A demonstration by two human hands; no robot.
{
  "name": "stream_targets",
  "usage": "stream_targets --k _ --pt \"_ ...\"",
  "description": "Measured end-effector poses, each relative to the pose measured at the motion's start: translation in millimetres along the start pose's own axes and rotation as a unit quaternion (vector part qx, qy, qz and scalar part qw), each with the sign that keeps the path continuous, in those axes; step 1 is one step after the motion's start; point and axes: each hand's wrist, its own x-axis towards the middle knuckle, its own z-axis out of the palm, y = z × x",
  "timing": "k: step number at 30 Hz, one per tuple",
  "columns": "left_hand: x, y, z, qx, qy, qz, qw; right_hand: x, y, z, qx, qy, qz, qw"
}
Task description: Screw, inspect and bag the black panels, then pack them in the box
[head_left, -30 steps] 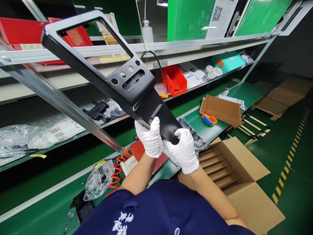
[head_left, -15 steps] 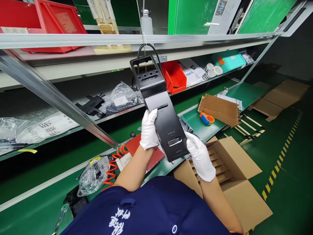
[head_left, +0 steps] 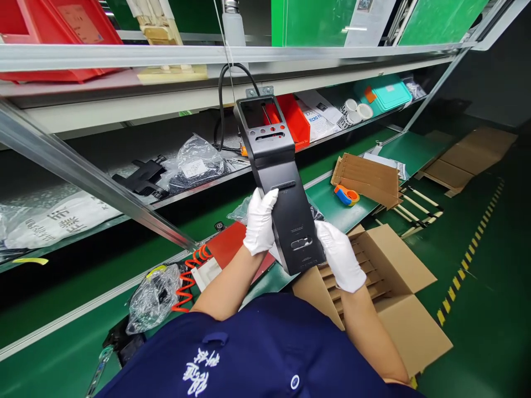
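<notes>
A long black panel (head_left: 286,204) is held up in front of me, tilted, with a rectangular opening, a row of small holes and slots at its upper end. My left hand (head_left: 260,222), in a white glove, grips its left edge near the middle. The white-gloved right hand (head_left: 340,255) is closed on the lower right edge. Behind the panel's top, a black cable (head_left: 222,105) loops beside a thin hanging cord. Below my left hand, a red sheet (head_left: 226,246) lies on the green bench (head_left: 360,215).
An open cardboard box (head_left: 410,326) with dividers stands at lower right. Orange tape dispenser (head_left: 347,195) and flat cardboard (head_left: 369,177) lie on the bench. The shelf holds a red bin (head_left: 295,119), a black bracket (head_left: 145,176) and bagged parts (head_left: 194,166). A metal post (head_left: 91,171) slants at left.
The panel has turned slightly more upright and its upper end has moved right, so its opening shows more fully. Both hands still hold it. The view has shifted slightly.
</notes>
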Motion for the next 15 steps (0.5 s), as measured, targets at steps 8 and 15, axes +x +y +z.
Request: stream_targets --k 8,15 --pt "8 -14 -1.4 -0.015 0.024 -0.065 0.997 -5 8 -11 0.02 0.018 0.022 0.999" --pt "2 -24 -6.3 0.275 -0.15 0.09 0.945 -12 4 -66 0.081 0.165 0.039 0.982"
